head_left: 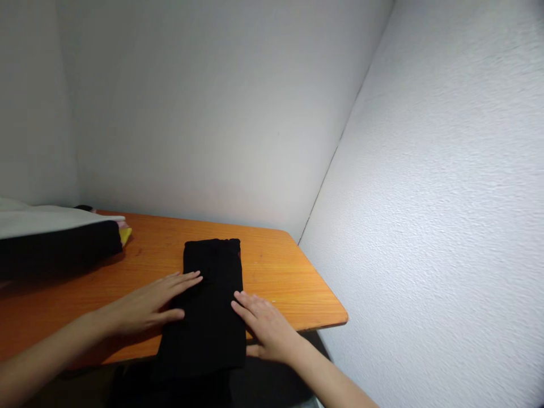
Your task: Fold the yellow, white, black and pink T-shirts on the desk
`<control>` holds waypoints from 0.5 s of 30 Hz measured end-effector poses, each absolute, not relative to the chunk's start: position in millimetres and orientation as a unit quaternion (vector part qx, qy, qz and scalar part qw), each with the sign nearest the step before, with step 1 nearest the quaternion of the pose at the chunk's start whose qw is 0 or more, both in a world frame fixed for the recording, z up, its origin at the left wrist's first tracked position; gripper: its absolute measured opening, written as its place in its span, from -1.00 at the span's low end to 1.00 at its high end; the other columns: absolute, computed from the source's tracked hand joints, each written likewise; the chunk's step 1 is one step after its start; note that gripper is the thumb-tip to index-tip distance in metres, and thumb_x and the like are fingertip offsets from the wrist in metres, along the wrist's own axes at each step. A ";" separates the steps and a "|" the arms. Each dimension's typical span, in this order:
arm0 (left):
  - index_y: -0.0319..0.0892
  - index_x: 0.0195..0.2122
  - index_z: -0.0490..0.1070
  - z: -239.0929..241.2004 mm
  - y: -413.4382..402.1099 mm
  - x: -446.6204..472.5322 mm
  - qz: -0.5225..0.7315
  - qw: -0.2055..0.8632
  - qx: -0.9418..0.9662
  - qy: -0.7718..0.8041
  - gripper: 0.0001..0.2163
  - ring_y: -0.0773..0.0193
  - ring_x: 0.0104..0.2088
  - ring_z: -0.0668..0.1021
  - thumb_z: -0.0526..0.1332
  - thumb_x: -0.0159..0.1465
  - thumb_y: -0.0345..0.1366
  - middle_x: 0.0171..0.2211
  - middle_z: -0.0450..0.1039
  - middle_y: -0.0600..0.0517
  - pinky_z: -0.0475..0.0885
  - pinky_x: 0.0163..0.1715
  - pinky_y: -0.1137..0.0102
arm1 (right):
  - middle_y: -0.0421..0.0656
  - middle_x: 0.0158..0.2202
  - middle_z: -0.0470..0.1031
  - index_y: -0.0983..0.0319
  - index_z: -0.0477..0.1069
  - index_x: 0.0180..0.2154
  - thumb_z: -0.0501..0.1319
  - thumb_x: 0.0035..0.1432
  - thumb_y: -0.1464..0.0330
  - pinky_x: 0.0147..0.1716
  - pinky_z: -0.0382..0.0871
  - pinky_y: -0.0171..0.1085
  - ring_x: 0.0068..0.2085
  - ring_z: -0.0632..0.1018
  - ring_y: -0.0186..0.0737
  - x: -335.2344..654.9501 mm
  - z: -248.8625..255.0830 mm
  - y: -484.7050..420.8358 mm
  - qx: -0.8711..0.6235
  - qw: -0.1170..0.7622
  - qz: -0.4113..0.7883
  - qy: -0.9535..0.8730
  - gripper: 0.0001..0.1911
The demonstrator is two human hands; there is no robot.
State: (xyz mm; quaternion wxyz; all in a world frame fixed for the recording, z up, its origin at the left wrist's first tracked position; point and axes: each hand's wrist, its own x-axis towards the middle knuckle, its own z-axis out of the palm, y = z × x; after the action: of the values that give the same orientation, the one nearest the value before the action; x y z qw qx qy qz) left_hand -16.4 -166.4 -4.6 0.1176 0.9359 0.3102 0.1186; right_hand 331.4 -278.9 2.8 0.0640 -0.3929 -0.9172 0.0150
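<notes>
A folded black garment [215, 317] lies lengthwise on the wooden table, its gathered, waistband-like edge toward the wall and its near end reaching over the table's front edge. My left hand [155, 300] rests on its left side, fingers stretched out over the cloth and thumb apart. At the right side, my right hand [263, 323] touches the garment's edge with its fingertips, fingers extended and thumb lower down near the table edge. Neither hand grips the cloth. The garment's exact kind is hard to make out from its folded shape.
The orange-brown wooden table [293, 277] has a rounded front right corner. At the far left, a pile of clothes [59, 238] in white, black and a bit of yellow sits on it. White walls [204, 113] stand behind and to the right. Dark shapes show below the front edge.
</notes>
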 end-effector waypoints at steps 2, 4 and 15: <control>0.14 0.38 -0.15 -4.6 -177.0 -21.5 0.073 0.131 0.949 0.279 -0.06 -0.12 0.39 -0.08 0.29 0.07 0.22 0.43 -0.31 -0.01 -0.03 0.32 -0.04 | -0.04 0.44 -0.26 0.22 -0.21 0.40 0.37 0.01 0.30 0.36 -0.15 -0.06 0.41 -0.12 -0.07 331.9 -0.5 -273.6 -0.385 0.052 0.013 -0.922 0.08; 0.12 0.39 -0.19 -5.0 -188.5 -22.6 0.030 0.129 0.955 0.264 0.17 -0.23 0.38 -0.19 0.46 -0.17 0.19 0.43 -0.47 -0.05 -0.08 0.30 -0.12 | -0.04 0.43 -0.24 0.22 -0.18 0.39 0.32 0.01 0.39 0.36 -0.14 -0.06 0.41 -0.11 -0.06 329.5 -4.5 -272.2 -0.382 0.042 0.012 -0.923 0.03; 0.24 0.35 -0.05 -15.6 -246.5 -13.3 0.110 0.034 0.945 0.307 -0.14 -0.12 0.37 0.03 0.22 0.06 -0.47 0.42 -0.26 0.10 0.07 0.30 -0.11 | -0.10 0.28 0.27 0.14 0.25 0.22 0.07 0.05 0.53 0.22 0.14 -0.07 0.27 0.26 -0.15 335.0 -12.1 -292.4 -0.340 0.155 0.013 -0.928 -0.34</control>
State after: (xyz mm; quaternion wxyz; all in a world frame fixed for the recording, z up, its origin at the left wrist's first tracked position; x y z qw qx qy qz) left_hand -13.3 -246.5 -15.6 0.0337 0.9448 0.3070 0.1098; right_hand 335.0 -292.4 -12.1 0.1546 -0.3401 -0.9275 0.0125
